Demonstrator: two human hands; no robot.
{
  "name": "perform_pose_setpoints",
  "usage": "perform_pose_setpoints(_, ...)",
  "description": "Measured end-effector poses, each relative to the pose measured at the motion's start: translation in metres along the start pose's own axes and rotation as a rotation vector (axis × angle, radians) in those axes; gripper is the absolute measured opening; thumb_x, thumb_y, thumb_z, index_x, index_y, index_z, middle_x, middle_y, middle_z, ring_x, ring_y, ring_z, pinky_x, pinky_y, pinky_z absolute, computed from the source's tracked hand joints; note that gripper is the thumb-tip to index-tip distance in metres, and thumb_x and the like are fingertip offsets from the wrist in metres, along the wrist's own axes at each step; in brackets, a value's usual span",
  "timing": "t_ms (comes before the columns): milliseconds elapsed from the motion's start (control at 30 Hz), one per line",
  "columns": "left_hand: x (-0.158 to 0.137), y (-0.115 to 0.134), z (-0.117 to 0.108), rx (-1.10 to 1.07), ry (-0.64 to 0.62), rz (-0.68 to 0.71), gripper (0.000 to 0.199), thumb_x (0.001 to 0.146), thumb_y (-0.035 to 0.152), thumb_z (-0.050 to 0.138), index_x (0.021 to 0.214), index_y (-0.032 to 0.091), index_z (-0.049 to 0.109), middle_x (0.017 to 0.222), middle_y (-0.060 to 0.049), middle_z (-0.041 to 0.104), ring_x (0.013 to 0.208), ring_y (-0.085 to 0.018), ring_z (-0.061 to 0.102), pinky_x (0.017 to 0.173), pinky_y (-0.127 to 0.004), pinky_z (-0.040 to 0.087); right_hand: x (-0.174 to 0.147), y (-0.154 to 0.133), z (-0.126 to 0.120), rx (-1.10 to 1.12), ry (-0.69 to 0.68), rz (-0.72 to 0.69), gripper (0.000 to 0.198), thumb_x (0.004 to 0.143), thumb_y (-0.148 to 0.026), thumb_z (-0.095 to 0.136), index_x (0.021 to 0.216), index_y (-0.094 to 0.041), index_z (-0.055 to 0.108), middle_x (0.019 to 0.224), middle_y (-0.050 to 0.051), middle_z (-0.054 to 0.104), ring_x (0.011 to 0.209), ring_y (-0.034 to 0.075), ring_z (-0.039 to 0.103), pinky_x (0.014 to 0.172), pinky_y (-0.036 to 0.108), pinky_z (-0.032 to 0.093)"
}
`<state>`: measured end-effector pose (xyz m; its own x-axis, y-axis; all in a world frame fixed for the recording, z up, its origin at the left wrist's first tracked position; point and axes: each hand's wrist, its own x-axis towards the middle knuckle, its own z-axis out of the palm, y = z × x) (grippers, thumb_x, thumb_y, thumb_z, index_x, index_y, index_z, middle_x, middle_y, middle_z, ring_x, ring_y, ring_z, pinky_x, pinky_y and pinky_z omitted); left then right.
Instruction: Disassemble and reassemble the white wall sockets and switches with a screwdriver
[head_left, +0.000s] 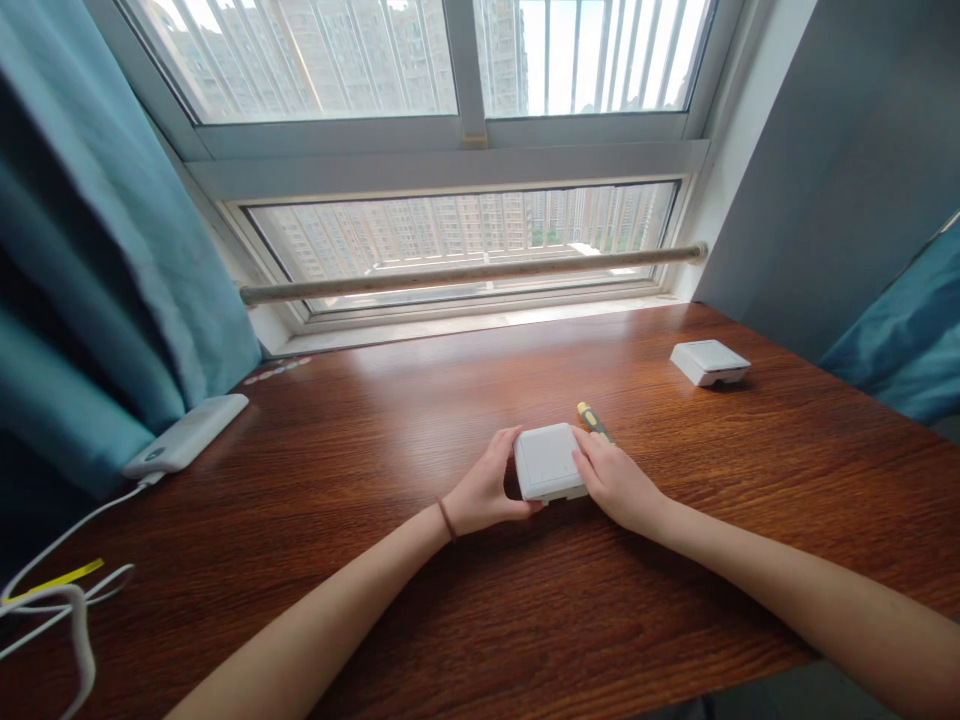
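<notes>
Two-handed grip (486,492), white box (550,462), brown table (360,440), window (450,168)

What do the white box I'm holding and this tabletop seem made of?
White box: probably plastic, with a smooth satin finish; its colour is even and its edges rounded.
Tabletop: wood or wood-look laminate, fairly glossy; reddish-brown grain streaks and soft glare show.
</notes>
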<state>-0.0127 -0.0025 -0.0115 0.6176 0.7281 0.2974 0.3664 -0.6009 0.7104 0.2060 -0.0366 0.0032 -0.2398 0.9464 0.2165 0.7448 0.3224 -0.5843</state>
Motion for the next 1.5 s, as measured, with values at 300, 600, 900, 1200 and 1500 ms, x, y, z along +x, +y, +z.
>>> perform_pose_setpoints(300,0.001,0.002,-0.001,-0.006,-0.018,-0.015,0.089,0.059,0.031,0.075,0.131,0.017,0.025,0.129,-0.014,0.038,0.118,-0.028,0.041,0.102,-0.044,0.035,0.011,0.023,-0.011,0.269,-0.198,-0.211,0.114,0.059,-0.046,0.074,0.142,-0.019,0.001,0.143,0.019,0.023,0.13,0.031,0.029,0.104,0.047,0.028)
perform_pose_setpoints(600,0.0,0.004,-0.003,-0.042,-0.032,-0.053,0.088,0.065,0.041,0.072,0.133,0.017,0.022,0.133,-0.015,0.036,0.121,-0.029,0.039,0.104,-0.044,0.032,0.014,0.029,-0.009,0.3,-0.199,-0.259,0.099,0.061,-0.043,0.074,0.14,-0.022,0.019,0.141,0.014,0.03,0.128,0.03,0.034,0.105,0.046,0.028)
perform_pose_setpoints(900,0.0,0.005,-0.004,-0.033,-0.053,-0.059,0.085,0.068,0.04,0.07,0.133,0.016,0.021,0.134,-0.014,0.034,0.122,-0.026,0.038,0.105,-0.041,0.031,0.015,0.032,-0.005,0.323,-0.166,-0.217,0.102,0.053,-0.044,0.079,0.137,-0.022,0.026,0.136,0.013,0.037,0.124,0.03,0.039,0.105,0.046,0.03)
perform_pose_setpoints(1200,0.001,0.004,-0.003,-0.056,-0.038,-0.048,0.084,0.066,0.04,0.071,0.132,0.017,0.023,0.131,-0.014,0.037,0.12,-0.027,0.04,0.103,-0.042,0.033,0.016,0.029,-0.009,0.282,-0.188,-0.2,0.102,0.053,-0.046,0.078,0.136,-0.019,0.026,0.136,0.015,0.036,0.125,0.03,0.038,0.105,0.045,0.03)
perform_pose_setpoints(1500,-0.002,-0.002,0.001,-0.09,-0.024,-0.061,0.105,0.059,0.04,0.076,0.138,0.017,0.011,0.137,-0.016,0.031,0.126,-0.031,0.034,0.107,-0.045,0.026,0.016,0.029,-0.011,0.32,-0.206,-0.255,0.104,0.052,-0.042,0.079,0.138,-0.021,0.023,0.138,0.014,0.032,0.126,0.031,0.036,0.105,0.046,0.029)
